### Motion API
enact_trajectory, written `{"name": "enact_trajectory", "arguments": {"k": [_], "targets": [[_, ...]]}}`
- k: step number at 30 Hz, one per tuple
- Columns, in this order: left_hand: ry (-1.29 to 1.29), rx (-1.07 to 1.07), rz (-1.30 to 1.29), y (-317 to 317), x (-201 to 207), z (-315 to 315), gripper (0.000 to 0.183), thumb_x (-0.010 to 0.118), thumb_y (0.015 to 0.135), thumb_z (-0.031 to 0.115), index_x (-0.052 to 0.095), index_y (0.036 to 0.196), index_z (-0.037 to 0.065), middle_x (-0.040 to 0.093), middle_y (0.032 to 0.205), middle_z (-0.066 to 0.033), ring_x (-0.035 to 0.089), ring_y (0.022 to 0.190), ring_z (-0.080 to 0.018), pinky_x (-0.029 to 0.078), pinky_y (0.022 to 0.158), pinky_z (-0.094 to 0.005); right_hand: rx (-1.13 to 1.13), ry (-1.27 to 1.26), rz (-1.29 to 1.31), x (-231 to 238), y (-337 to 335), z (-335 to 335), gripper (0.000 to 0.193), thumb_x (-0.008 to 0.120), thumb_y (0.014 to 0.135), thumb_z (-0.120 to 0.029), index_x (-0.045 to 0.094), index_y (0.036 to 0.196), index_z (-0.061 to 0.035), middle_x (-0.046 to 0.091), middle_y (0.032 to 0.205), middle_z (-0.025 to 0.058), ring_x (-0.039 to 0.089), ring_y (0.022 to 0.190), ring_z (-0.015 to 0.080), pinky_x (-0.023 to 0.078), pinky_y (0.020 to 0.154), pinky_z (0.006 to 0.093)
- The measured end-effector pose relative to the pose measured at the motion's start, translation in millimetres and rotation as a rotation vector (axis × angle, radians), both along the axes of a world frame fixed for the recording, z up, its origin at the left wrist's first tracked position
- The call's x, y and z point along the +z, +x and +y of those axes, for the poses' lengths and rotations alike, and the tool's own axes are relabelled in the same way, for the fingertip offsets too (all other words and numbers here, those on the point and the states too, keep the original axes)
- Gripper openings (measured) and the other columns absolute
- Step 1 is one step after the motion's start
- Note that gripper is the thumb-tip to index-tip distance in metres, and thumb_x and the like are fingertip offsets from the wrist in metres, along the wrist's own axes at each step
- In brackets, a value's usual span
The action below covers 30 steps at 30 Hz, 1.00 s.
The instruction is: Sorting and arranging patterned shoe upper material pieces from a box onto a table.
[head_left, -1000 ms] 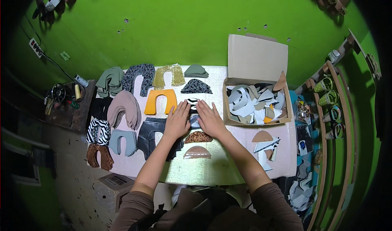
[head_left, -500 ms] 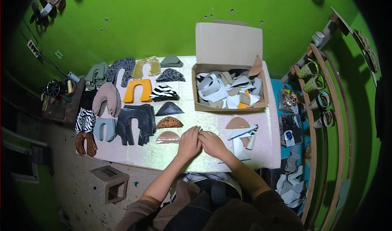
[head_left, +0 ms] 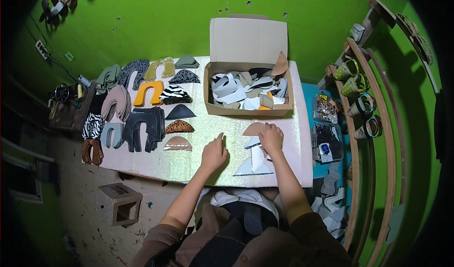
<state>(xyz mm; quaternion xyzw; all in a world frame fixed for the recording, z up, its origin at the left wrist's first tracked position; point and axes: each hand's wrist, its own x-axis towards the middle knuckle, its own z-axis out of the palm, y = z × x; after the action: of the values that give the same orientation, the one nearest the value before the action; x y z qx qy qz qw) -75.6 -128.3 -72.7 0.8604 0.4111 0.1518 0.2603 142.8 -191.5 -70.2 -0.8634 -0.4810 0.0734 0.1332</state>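
Note:
My left hand (head_left: 215,153) hovers at or just above the middle of the table, its index finger stretched out and nothing in it. Farther right, the curled fingers of my right hand (head_left: 271,138) cover the right end of a tan half-moon piece (head_left: 253,129). Whatever those fingers pinch, if anything, is hidden. Below that piece lie a white strip (head_left: 257,159) and a pale half-moon piece with a dark edge (head_left: 243,167). Left of my left hand are a glossy tan half-moon stack (head_left: 178,143), a leopard-print one (head_left: 179,126) and a black one (head_left: 180,111).
An open cardboard box (head_left: 246,111) of offcuts stands at the back. Arch-shaped stacks, including black (head_left: 143,127), orange (head_left: 150,93) and pink (head_left: 117,101), cover the table's left side. A wooden rack (head_left: 378,139) with sandals rises at right; a stool (head_left: 118,203) stands at lower left.
My hands, together at the middle before, have parted. The right moved right onto the tan half-moon piece; the left stays near the middle with its index finger out. The view has shifted slightly.

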Motion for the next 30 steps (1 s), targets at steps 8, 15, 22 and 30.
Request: {"name": "enact_trajectory", "arguments": {"k": [8, 15, 22, 30], "targets": [[-0.056, 0.022, -0.026, -2, 0, -16, 0.05, 0.053, 0.079, 0.016, 0.04, 0.125, 0.0, 0.058, 0.098, -0.0204, 0.056, 0.089, -0.0346, 0.044, 0.081, -0.0428, 0.137, -0.012, 0.021, -2, -14, 4, 0.033, 0.06, 0.078, -0.02, 0.058, 0.107, -0.0048, 0.057, 0.105, 0.0125, 0.048, 0.105, 0.0293, 0.022, 0.102, 0.0503], [-0.193, 0.11, -0.162, -19, 2, -18, 0.046, 0.055, 0.083, 0.02, 0.044, 0.122, 0.0, 0.055, 0.108, -0.0203, 0.055, 0.098, -0.034, 0.043, 0.087, -0.0399, 0.181, 0.169, 0.334, 19, -38, 9, 0.02, 0.058, 0.08, -0.017, 0.063, 0.096, -0.006, 0.064, 0.092, 0.0133, 0.057, 0.091, 0.0299, 0.036, 0.093, 0.0433], [-0.31, 0.217, -0.352, -25, 4, -15, 0.036, 0.056, 0.087, 0.02, 0.05, 0.116, -0.001, 0.059, 0.101, -0.0185, 0.061, 0.082, -0.0265, 0.048, 0.074, -0.0329, 0.285, 0.188, 0.76, 8, -49, 10, 0.027, 0.06, 0.081, -0.018, 0.06, 0.099, 0.0009, 0.064, 0.088, 0.0204, 0.062, 0.083, 0.0323, 0.048, 0.075, 0.0347], [-0.825, 0.441, -0.706, -51, -12, -7, 0.024, 0.056, 0.088, 0.014, 0.055, 0.105, -0.003, 0.061, 0.086, -0.0057, 0.058, 0.074, -0.011, 0.048, 0.069, -0.0231, 0.414, 0.401, 0.282, 21, -81, 4, 0.027, 0.063, 0.077, -0.016, 0.058, 0.102, -0.0053, 0.056, 0.101, 0.0134, 0.052, 0.097, 0.0299, 0.042, 0.083, 0.0375]]}}
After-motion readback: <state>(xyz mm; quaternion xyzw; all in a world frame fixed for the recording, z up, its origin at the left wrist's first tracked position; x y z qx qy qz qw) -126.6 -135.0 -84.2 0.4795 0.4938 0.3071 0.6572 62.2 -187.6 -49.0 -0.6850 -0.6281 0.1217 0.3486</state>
